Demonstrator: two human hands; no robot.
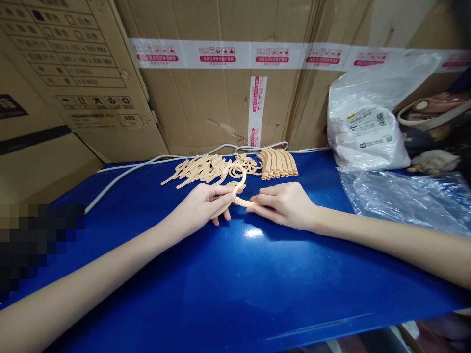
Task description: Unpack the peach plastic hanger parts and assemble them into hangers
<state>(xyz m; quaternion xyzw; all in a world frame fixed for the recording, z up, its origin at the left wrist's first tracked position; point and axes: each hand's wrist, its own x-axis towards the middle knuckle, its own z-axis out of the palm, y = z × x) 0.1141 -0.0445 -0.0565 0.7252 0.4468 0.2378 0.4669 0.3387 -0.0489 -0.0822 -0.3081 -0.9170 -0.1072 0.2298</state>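
Note:
My left hand (201, 205) pinches a beige plastic hook piece (242, 177) between thumb and fingers, its curved end rising above the fingertips. Another thin beige edge shows beneath that hand. From the right, my right hand (285, 205) grips a short, slightly curved beige plastic arm (243, 202). The arm's free end meets the hook piece at my left fingertips; whether they are joined is hidden. Just behind the hands lies a loose pile of flat beige plastic pieces (200, 169). A neat row of curved beige arms (277, 164) sits to its right.
Large cardboard boxes (206, 103) wall off the back and left of the blue table (235, 289). White cables (121, 174) run along the rear. At the right are a white plastic bag (368, 132) with labels and a clear plastic sheet (408, 198).

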